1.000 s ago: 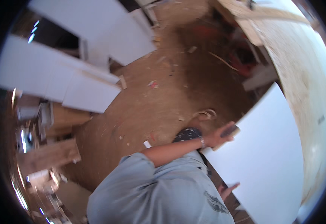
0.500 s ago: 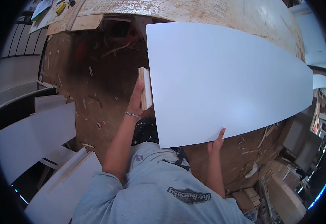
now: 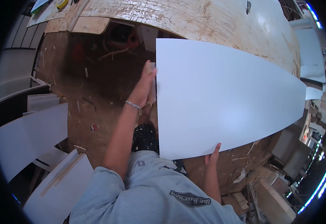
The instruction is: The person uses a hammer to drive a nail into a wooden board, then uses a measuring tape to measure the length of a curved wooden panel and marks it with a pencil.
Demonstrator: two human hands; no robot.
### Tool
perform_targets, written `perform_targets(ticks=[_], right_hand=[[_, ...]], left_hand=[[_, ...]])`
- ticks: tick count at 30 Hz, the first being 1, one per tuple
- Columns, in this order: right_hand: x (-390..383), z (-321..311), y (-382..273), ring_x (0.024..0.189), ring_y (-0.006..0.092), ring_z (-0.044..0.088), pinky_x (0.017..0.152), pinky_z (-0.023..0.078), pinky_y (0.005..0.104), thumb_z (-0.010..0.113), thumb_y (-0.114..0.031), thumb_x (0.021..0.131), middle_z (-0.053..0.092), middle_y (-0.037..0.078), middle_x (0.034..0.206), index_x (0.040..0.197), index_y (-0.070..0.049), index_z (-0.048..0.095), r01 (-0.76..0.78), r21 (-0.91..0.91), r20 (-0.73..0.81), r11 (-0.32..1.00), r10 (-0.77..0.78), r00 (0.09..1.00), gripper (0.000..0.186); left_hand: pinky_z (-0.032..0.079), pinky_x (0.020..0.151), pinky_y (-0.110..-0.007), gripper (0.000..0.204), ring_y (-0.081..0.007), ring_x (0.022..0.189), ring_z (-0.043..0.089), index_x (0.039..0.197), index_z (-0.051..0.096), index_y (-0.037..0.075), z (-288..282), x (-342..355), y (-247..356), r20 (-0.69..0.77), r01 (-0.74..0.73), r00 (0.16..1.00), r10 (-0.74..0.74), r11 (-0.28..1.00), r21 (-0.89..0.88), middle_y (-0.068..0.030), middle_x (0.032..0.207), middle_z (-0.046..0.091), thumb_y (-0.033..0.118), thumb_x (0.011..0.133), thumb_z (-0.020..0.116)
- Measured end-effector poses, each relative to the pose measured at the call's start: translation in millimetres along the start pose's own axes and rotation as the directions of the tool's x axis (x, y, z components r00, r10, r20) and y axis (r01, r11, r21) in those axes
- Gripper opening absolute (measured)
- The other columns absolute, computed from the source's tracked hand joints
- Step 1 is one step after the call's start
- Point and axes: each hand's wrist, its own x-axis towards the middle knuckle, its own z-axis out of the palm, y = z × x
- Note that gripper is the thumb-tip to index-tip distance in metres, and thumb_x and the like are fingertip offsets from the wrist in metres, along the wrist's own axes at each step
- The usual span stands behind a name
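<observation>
A large white panel (image 3: 223, 100) lies across in front of me, its far edge over the worn workbench. Its near side reaches back to my body. My right hand (image 3: 212, 156) grips the near edge from below, thumb on top. At the panel's left edge, my left hand (image 3: 144, 85) is closed around a flat wooden block (image 3: 153, 91). The block stands on its side, close along that edge; whether it touches is hard to tell. The left fingers partly cover the block, and the right fingers are hidden under the panel.
The scuffed wooden workbench (image 3: 215, 18) spans the far side, with a yellow tool (image 3: 62, 4) at its left end. White boards (image 3: 36, 134) stand at left. Offcuts (image 3: 241, 199) and scraps lie at lower right. Under the bench is an orange-red object (image 3: 133, 40).
The panel has shifted slightly nearer in the view, along with my right hand. My left hand has moved the block up against or close to the panel's left edge and turned over it.
</observation>
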Motion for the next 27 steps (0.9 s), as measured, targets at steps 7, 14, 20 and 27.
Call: perform_targets(ticks=[7, 14, 20, 27], right_hand=[[-9, 8, 1, 0.135, 0.0268, 0.048, 0.114, 0.040, 0.0426, 0.052, -0.052, 0.102, 0.049, 0.010, 0.148, 0.150, -0.004, 0.038, -0.043, 0.074, 0.003, 0.996, 0.043, 0.999, 0.070], [-6, 30, -4, 0.133, 0.0261, 0.049, 0.113, 0.040, 0.0423, 0.053, -0.051, 0.102, 0.049, 0.009, 0.147, 0.148, -0.003, 0.041, -0.033, 0.089, -0.037, 0.996, 0.036, 0.999, 0.067], [-14, 35, -1, 0.132, 0.0277, 0.050, 0.112, 0.040, 0.0433, 0.054, -0.048, 0.103, 0.051, 0.010, 0.146, 0.147, -0.003, 0.041, -0.001, 0.198, -0.038, 0.980, 0.009, 0.999, 0.065], [-8, 34, -9, 0.132, 0.0284, 0.049, 0.113, 0.039, 0.0427, 0.053, -0.048, 0.103, 0.051, 0.010, 0.146, 0.147, -0.003, 0.041, -0.028, 0.158, 0.014, 0.987, 0.026, 1.000, 0.064]], left_hand=[[0.026, 0.119, -0.039, 0.078, -0.0292, 0.145, 0.034, 0.162, 0.006, 0.006, 1, -8, -64, 0.115, -0.369, 0.922, 0.370, 0.748, 0.552, -0.0196, 0.161, 0.030, 0.042, 0.104, 0.044], [0.033, 0.115, -0.035, 0.095, -0.0226, 0.140, 0.039, 0.160, 0.008, -0.001, 24, 110, 38, 0.105, -0.422, 0.900, 0.422, 0.789, 0.446, -0.0210, 0.156, 0.037, 0.044, 0.095, 0.061], [0.016, 0.124, -0.036, 0.087, -0.0278, 0.152, 0.024, 0.159, 0.010, -0.006, -15, -58, -86, 0.108, -0.151, 0.986, 0.125, 0.945, 0.290, -0.0203, 0.163, 0.026, 0.022, 0.090, 0.056], [0.040, 0.109, -0.030, 0.078, -0.0165, 0.130, 0.049, 0.157, 0.025, -0.002, -4, 136, 27, 0.161, -0.119, 0.977, 0.139, 0.985, -0.124, -0.0117, 0.147, 0.048, 0.032, 0.096, 0.060]])
